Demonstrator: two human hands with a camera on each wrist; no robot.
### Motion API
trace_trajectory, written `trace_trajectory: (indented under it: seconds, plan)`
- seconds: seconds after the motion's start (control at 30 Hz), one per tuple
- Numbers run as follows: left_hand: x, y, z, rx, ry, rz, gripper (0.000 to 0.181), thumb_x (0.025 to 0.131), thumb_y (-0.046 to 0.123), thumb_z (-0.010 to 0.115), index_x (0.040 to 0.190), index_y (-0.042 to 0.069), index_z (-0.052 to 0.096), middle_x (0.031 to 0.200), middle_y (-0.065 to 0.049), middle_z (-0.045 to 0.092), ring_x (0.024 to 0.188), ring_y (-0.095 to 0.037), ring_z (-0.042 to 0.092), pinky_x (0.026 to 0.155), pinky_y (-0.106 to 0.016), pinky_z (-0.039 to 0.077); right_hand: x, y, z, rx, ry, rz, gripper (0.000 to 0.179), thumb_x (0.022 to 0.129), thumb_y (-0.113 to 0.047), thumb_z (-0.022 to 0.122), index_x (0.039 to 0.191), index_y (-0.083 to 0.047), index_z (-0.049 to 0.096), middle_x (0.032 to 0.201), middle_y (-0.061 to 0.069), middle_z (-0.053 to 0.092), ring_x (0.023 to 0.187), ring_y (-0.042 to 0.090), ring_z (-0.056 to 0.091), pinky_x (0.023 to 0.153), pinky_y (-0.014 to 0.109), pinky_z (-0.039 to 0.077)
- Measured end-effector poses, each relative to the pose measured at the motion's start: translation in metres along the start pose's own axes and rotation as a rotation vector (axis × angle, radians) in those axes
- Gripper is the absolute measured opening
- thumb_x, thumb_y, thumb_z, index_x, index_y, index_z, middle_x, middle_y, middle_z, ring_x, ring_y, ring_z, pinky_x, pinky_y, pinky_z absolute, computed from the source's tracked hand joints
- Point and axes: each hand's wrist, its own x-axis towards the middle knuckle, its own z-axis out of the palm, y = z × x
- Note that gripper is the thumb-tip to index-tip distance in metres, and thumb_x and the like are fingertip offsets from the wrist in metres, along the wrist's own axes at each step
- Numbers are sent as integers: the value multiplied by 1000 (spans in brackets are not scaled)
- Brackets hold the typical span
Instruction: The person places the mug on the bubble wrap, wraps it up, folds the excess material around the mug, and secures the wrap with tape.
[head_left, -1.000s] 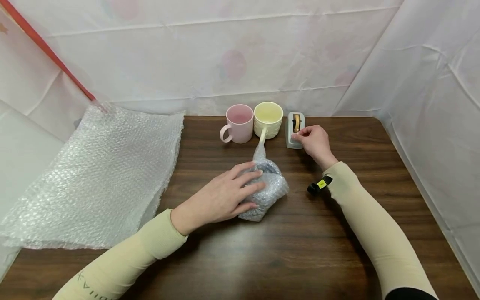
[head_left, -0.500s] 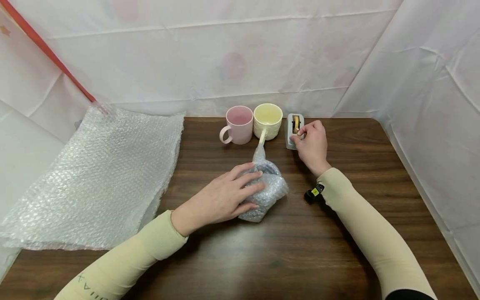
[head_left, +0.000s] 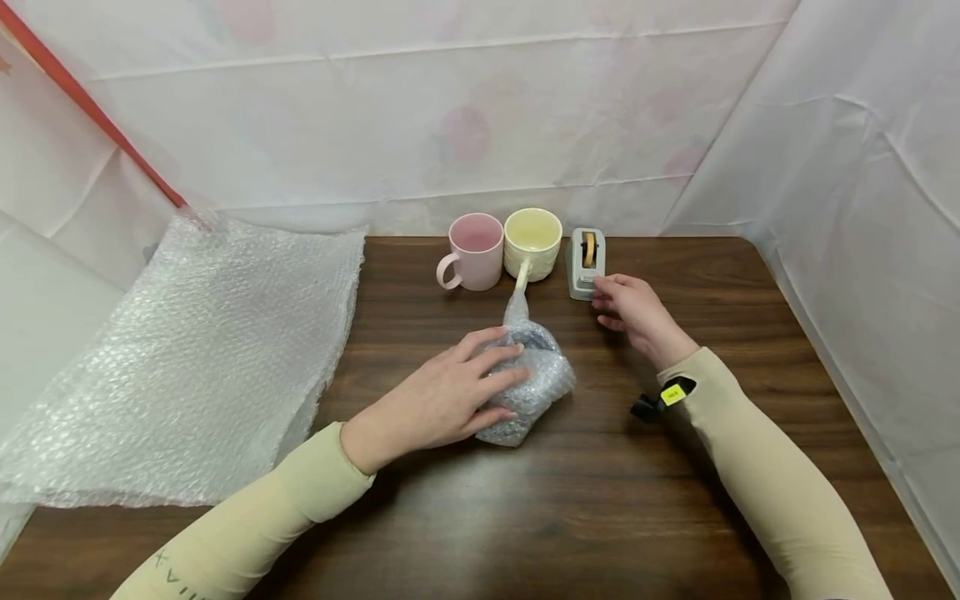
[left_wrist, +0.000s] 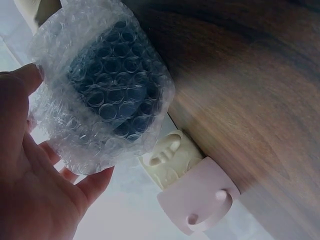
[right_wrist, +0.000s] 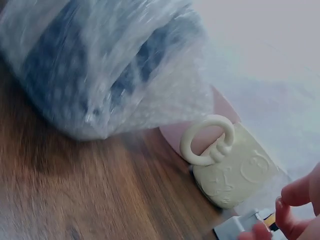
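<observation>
A dark blue, cup-like thing wrapped in bubble wrap (head_left: 546, 372) lies on the table. My left hand (head_left: 450, 385) holds this bundle from its left side, fingers spread over the top; in the left wrist view the thumb and fingers (left_wrist: 95, 186) curve about its edge. My right hand (head_left: 637, 315) is at the front end of a grey tape dispenser (head_left: 587, 265) with a yellowish roll. In the right wrist view its thumb and forefinger tips meet in a pinch at the dispenser (right_wrist: 240, 228); the clear tape between them is barely visible.
A pink mug (head_left: 480, 254) and a cream-yellow mug (head_left: 534, 237) stand side by side at the back, behind the bundle. Bubble wrap sheets (head_left: 202, 358) cover the left side of the table (head_left: 525, 533). White cloth (head_left: 375, 108) hangs behind and at the right.
My right hand has moved from the tape roll toward me, to the dispenser's front end, and its wrist has swung right. My left hand stays on the bundle.
</observation>
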Motion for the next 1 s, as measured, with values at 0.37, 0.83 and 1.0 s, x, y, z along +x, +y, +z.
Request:
trace_trajectory:
  seconds: [0.37,0.83,1.0]
  plan:
    - [2,-1,-1,-17,-9,-3,46,96,41,65,134,14,61,140,-13,54,141,-37,32,119,-39,22,-6,6,-6,92,-180,-19,13,105,-18,47,104,-6,50,122,10,64,119,22,58,110,41,38]
    - [0,-1,-2,0,-16,-10,45,97,41,64,133,14,61,138,-12,55,140,-37,34,119,-40,22,1,17,-3,-93,33,-90,40,102,-35,55,103,4,64,114,11,72,93,7,67,85,28,51]
    - [0,0,-2,5,-21,-6,46,97,42,63,134,14,61,139,-12,55,140,-37,33,119,-39,22,3,17,-3,-82,33,-73,26,100,-16,53,108,5,66,110,6,74,92,6,67,78,23,50]
